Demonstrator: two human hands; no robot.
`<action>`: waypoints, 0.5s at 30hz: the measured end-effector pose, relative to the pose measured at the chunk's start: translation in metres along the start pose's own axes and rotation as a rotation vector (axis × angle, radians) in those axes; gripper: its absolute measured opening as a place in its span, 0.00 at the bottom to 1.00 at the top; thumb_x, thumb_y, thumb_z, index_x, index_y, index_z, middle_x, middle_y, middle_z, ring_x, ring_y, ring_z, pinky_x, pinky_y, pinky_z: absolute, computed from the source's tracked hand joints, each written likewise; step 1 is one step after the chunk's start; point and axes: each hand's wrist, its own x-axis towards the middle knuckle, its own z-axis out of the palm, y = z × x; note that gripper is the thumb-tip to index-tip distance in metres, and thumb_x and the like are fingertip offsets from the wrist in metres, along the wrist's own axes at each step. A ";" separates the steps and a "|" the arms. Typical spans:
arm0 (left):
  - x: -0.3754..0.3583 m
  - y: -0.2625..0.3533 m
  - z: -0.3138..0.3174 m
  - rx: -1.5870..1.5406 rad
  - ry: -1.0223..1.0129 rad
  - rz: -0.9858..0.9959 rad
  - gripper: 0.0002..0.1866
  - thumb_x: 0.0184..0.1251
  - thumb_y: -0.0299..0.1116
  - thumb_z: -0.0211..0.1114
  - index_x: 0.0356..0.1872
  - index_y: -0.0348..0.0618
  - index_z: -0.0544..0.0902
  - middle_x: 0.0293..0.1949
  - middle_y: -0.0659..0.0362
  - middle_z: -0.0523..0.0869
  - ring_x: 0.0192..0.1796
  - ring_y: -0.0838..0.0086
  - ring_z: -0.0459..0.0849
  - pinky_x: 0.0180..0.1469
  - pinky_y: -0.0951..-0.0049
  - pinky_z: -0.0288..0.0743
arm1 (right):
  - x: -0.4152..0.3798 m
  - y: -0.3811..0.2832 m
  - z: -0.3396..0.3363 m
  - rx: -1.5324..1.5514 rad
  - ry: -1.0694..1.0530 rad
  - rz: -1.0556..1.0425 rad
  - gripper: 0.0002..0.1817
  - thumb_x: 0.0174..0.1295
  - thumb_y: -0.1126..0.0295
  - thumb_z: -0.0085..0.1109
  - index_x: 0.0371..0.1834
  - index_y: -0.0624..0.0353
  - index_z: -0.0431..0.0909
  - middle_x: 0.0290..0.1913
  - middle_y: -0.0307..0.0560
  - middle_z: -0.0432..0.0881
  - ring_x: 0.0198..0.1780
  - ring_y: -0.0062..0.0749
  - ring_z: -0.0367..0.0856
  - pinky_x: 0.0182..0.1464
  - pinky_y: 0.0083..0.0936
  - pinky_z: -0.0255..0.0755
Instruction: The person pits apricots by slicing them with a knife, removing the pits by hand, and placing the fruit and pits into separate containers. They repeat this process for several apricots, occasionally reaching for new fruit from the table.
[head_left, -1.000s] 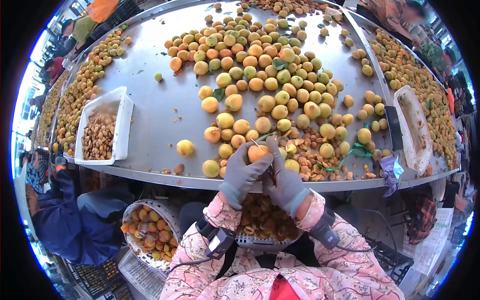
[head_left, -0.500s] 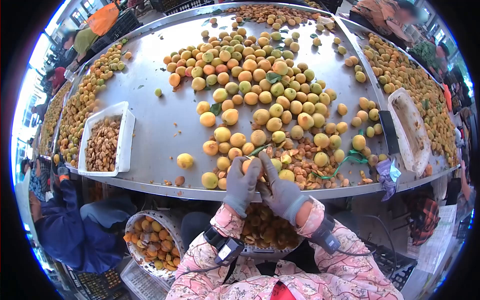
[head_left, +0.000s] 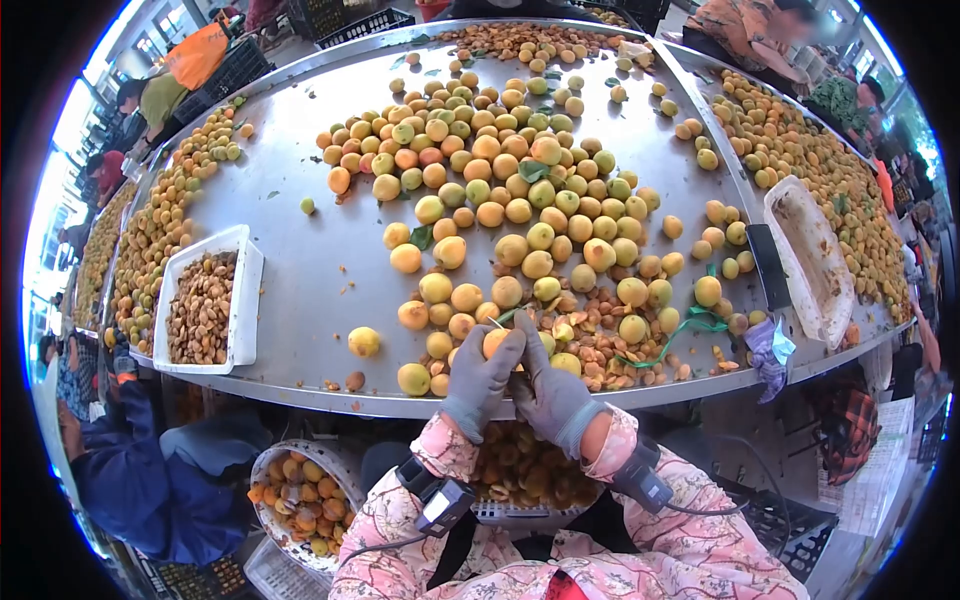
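Observation:
Gloved in grey, my left hand point(head_left: 478, 378) is closed around an apricot point(head_left: 495, 342) just over the table's near edge. My right hand point(head_left: 556, 392), also gloved, is closed against it; a small knife point(head_left: 506, 317) with a slim green handle and pale thin tip shows at its fingertips, mostly hidden. Split apricot pieces and pits point(head_left: 600, 362) lie just beyond the right hand. A large pile of whole yellow-orange apricots point(head_left: 500, 160) spreads over the metal table point(head_left: 290, 290). Below my hands a crate point(head_left: 525, 515) holds opened apricots.
A white tray of pits point(head_left: 245, 340) stands at left, a white trough point(head_left: 812, 270) at right. Green string point(head_left: 690, 325) and a purple cloth point(head_left: 765, 362) lie near the right edge. A bucket of apricots point(head_left: 350, 475) stands lower left. A person in blue point(head_left: 160, 480) sits at left.
The knife has swung from lying across above the fingers to pointing in toward the apricot. Both hands stay together, and the whole view has shifted slightly.

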 end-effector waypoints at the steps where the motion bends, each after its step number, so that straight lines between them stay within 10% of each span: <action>1: 0.001 0.001 0.003 -0.018 0.013 0.006 0.16 0.64 0.41 0.65 0.36 0.38 0.75 0.31 0.62 0.78 0.33 0.83 0.74 0.34 0.80 0.71 | 0.001 0.001 0.002 0.018 0.028 -0.005 0.42 0.65 0.64 0.45 0.75 0.50 0.28 0.26 0.66 0.79 0.28 0.59 0.80 0.32 0.45 0.73; 8: 0.012 -0.006 0.006 0.031 0.077 -0.037 0.18 0.65 0.43 0.64 0.40 0.36 0.76 0.32 0.60 0.80 0.34 0.81 0.75 0.35 0.78 0.72 | 0.014 0.004 0.008 -0.092 0.008 0.114 0.43 0.66 0.60 0.46 0.75 0.47 0.26 0.32 0.66 0.81 0.31 0.56 0.81 0.36 0.41 0.74; 11: 0.010 0.015 -0.004 0.093 -0.076 -0.120 0.18 0.64 0.43 0.64 0.41 0.37 0.76 0.33 0.60 0.81 0.33 0.81 0.77 0.34 0.78 0.74 | 0.015 0.008 0.006 0.735 0.053 -0.132 0.36 0.62 0.73 0.51 0.73 0.54 0.46 0.47 0.51 0.77 0.31 0.28 0.80 0.33 0.23 0.74; 15: 0.006 0.021 -0.017 0.030 -0.246 -0.134 0.18 0.63 0.43 0.65 0.41 0.37 0.76 0.32 0.60 0.82 0.32 0.81 0.78 0.34 0.79 0.75 | 0.002 -0.024 -0.034 0.770 -0.262 0.051 0.34 0.62 0.74 0.50 0.72 0.50 0.49 0.44 0.45 0.76 0.30 0.20 0.78 0.32 0.18 0.73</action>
